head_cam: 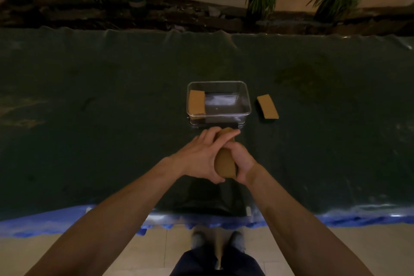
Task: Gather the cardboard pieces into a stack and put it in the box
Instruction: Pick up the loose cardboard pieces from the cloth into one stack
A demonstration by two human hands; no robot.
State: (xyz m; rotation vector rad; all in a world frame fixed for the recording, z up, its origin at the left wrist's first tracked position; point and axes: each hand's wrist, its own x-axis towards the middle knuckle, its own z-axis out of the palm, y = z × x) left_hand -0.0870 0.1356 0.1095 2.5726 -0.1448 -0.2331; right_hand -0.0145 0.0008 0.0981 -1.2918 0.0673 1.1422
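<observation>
A clear plastic box [246, 105] stands on the dark green table cover, just beyond my hands. One brown cardboard piece [197, 102] lies inside it against the left wall. Another cardboard piece [267, 106] lies on the cover to the right of the box. Both hands grip a brown cardboard stack [224, 163] in front of the box: my left hand [201, 157] wraps it from the left with fingers over its top end, and my right hand [240, 160] clasps it from the right. Much of the stack is hidden by my fingers.
The table's near edge [336, 217] has a blue fringe, with tiled floor and my feet [217, 240] below. Beyond the far edge runs a dark planting bed with several potted plants [262, 0]. A lighter stain [300, 76] marks the cover to the box's right.
</observation>
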